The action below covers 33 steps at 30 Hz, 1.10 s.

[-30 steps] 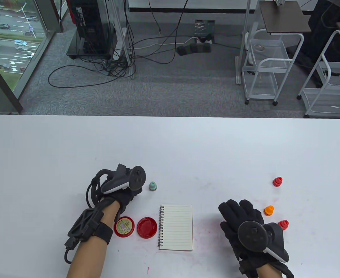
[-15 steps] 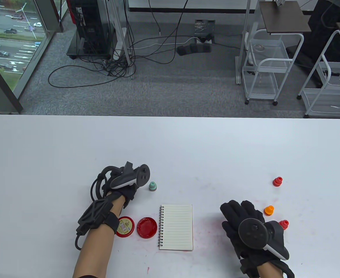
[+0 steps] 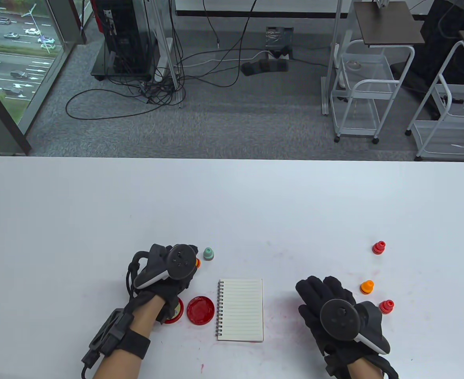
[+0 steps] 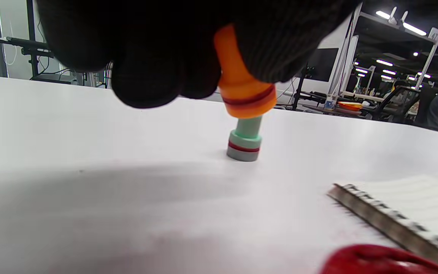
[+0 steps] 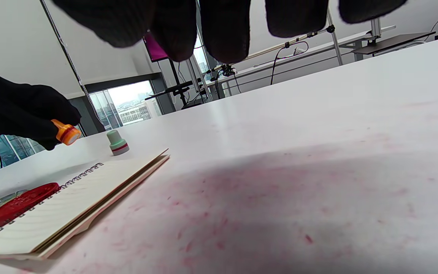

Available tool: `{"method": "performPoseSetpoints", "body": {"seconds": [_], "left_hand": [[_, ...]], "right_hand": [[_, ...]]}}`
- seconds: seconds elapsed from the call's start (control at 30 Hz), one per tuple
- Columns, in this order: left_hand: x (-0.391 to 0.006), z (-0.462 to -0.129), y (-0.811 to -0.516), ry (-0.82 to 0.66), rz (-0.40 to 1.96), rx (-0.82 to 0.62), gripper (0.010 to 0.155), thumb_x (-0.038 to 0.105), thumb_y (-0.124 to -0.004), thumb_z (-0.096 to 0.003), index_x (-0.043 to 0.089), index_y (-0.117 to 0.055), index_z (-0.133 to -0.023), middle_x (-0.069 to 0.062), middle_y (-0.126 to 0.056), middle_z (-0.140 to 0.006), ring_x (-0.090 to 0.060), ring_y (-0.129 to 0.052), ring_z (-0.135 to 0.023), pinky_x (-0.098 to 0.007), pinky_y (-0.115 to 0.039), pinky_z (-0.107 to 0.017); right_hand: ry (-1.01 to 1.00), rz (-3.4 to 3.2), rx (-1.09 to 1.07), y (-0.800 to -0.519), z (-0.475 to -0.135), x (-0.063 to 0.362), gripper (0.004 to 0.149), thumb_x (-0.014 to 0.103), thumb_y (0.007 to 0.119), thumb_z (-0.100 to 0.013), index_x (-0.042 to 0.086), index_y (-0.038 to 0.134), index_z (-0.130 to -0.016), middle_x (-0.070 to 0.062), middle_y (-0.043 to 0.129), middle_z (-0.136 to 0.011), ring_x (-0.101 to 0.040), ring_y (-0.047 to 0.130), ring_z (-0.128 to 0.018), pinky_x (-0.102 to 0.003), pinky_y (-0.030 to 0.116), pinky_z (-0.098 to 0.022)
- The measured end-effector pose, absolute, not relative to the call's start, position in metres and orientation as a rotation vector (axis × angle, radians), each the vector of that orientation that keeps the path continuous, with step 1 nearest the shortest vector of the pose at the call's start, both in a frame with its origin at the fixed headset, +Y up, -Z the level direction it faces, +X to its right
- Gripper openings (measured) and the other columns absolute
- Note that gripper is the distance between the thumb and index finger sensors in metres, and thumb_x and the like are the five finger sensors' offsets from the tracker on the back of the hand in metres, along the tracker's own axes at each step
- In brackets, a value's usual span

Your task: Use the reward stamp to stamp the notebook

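Note:
A lined spiral notebook (image 3: 240, 310) lies open on the white table, with a round red ink pad (image 3: 200, 310) just left of it. My left hand (image 3: 188, 268) hovers behind the pad and pinches an orange stamp (image 3: 197, 262), seen close in the left wrist view (image 4: 243, 91) with its base pointing down and clear of the table. A green stamp (image 3: 208, 254) stands just beyond it. My right hand (image 3: 322, 296) lies flat and empty to the right of the notebook, fingers (image 5: 222, 30) straight.
The ink pad's lid (image 3: 176, 314) peeks out from under my left wrist. Near my right hand stand a red stamp (image 3: 378, 247), an orange stamp (image 3: 367, 287) and another red stamp (image 3: 386, 306). Red ink smears mark the table (image 3: 287, 316) around the notebook.
My left hand has drawn back toward the ink pad and turned palm-down, and the orange stamp now shows at its fingertips. It now covers most of the lid. The right hand shifted slightly left.

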<state>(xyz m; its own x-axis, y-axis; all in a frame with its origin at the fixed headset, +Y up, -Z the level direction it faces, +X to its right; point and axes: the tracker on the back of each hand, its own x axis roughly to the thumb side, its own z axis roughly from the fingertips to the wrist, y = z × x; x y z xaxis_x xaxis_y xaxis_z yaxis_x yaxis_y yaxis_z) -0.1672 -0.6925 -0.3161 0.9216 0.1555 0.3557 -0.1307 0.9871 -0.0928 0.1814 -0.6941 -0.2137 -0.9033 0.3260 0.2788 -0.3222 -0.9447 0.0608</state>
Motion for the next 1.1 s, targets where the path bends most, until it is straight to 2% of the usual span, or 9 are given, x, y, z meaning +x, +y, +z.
{"method": "performPoseSetpoints", "body": {"seconds": [0.23,0.43,0.6,0.73,1.1], "left_hand": [[-0.165,-0.272,-0.671,-0.356,0.323,0.011,0.054,0.036,-0.085,-0.0462,0.013,-0.076,-0.094,-0.011,-0.095,-0.085,-0.028,-0.102,-0.064,-0.050,-0.086,-0.055],[-0.142,-0.246,-0.669,-0.450,0.483,-0.001,0.053,0.037,-0.086,-0.0458,0.015,-0.076,-0.093,-0.010,-0.094,-0.085,-0.027,-0.100,-0.065,-0.050,-0.085,-0.056],[-0.120,-0.237,-0.680,-0.509,0.582,-0.027,0.053,0.036,-0.086,-0.0459,0.016,-0.075,-0.094,-0.010,-0.092,-0.087,-0.028,-0.098,-0.067,-0.051,-0.083,-0.058],[-0.111,-0.229,-0.692,-0.546,0.666,-0.054,0.054,0.037,-0.085,-0.0460,0.016,-0.075,-0.094,-0.010,-0.093,-0.086,-0.027,-0.098,-0.065,-0.051,-0.083,-0.057],[-0.099,-0.220,-0.694,-0.642,0.810,-0.034,0.053,0.036,-0.085,-0.0460,0.017,-0.075,-0.095,-0.009,-0.091,-0.088,-0.027,-0.098,-0.068,-0.051,-0.083,-0.058]], "right_hand": [[0.049,2.751,0.473,-0.701,-0.209,0.170,0.057,0.041,0.068,-0.049,0.022,0.063,-0.103,-0.015,0.066,-0.111,-0.058,0.060,-0.095,-0.072,0.061,-0.063],[0.002,2.660,0.546,-0.701,-0.204,0.155,0.059,0.040,0.071,-0.047,0.022,0.062,-0.103,-0.014,0.067,-0.110,-0.057,0.063,-0.093,-0.070,0.064,-0.062],[-0.035,2.467,0.544,-0.700,-0.202,0.149,0.066,0.039,0.075,-0.046,0.017,0.053,-0.105,-0.014,0.064,-0.109,-0.058,0.065,-0.092,-0.071,0.064,-0.061],[0.002,2.348,0.545,-0.703,-0.202,0.144,0.067,0.038,0.076,-0.045,0.016,0.053,-0.104,-0.015,0.065,-0.108,-0.058,0.071,-0.088,-0.069,0.067,-0.060],[0.075,2.026,0.496,-0.714,-0.204,0.129,0.065,0.035,0.080,-0.043,0.010,0.057,-0.098,-0.018,0.076,-0.095,-0.040,0.091,-0.074,-0.057,0.081,-0.052]]}}
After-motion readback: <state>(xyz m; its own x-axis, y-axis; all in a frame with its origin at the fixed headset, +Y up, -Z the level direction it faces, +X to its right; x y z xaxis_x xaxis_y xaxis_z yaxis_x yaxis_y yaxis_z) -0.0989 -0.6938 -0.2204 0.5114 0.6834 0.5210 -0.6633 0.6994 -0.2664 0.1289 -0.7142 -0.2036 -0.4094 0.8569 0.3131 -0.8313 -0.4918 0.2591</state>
